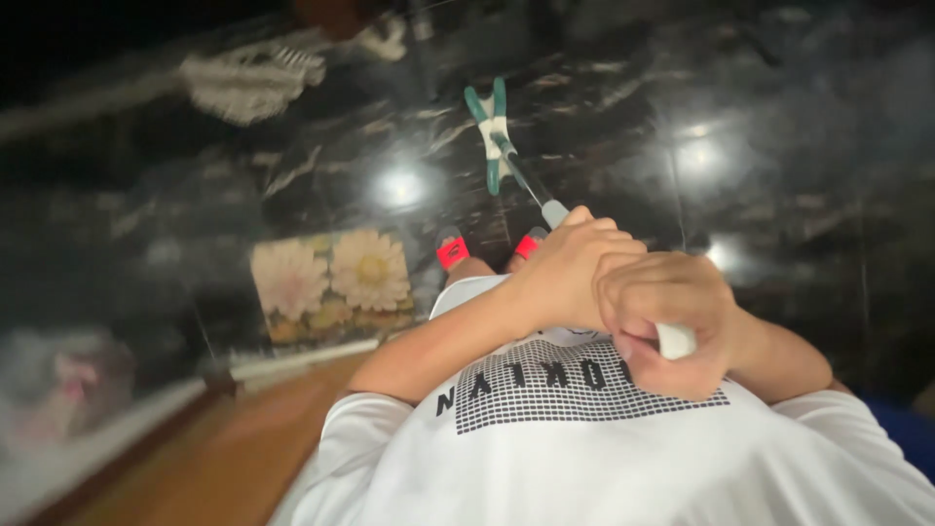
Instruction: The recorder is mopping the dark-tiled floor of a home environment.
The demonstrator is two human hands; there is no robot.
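White mop handle sits in both fists, held close to the person's chest. Left hand wraps the shaft ahead of the right hand; fingers of both curl tight around it. Green-and-white mop head rests on the floor beyond the feet. A rectangular flower-printed mat lies left. Black veined marble floor reflects ceiling lights; a wooden strip borders it.

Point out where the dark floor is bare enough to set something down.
Bare marble floor lies right of the mop, and between the mop and the flower picture. It is crowded near the feet, under the left hand and right hand gripping the handle.
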